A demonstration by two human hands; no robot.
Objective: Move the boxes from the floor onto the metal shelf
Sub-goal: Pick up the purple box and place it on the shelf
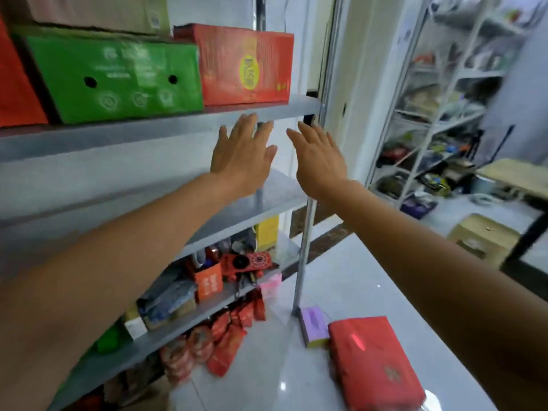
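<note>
Head view: left hand (241,152) and right hand (318,157) raised, fingers straight and spread, holding nothing, just below front edge of metal shelf (166,130). Red box (246,65) sat on shelf beside green box (115,78). Red package (373,363) and purple box (314,326) lay on floor (341,280).

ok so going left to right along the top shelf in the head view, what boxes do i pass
red-orange box at the frame edge → green box with two round holes → red box with a yellow oval label
</note>
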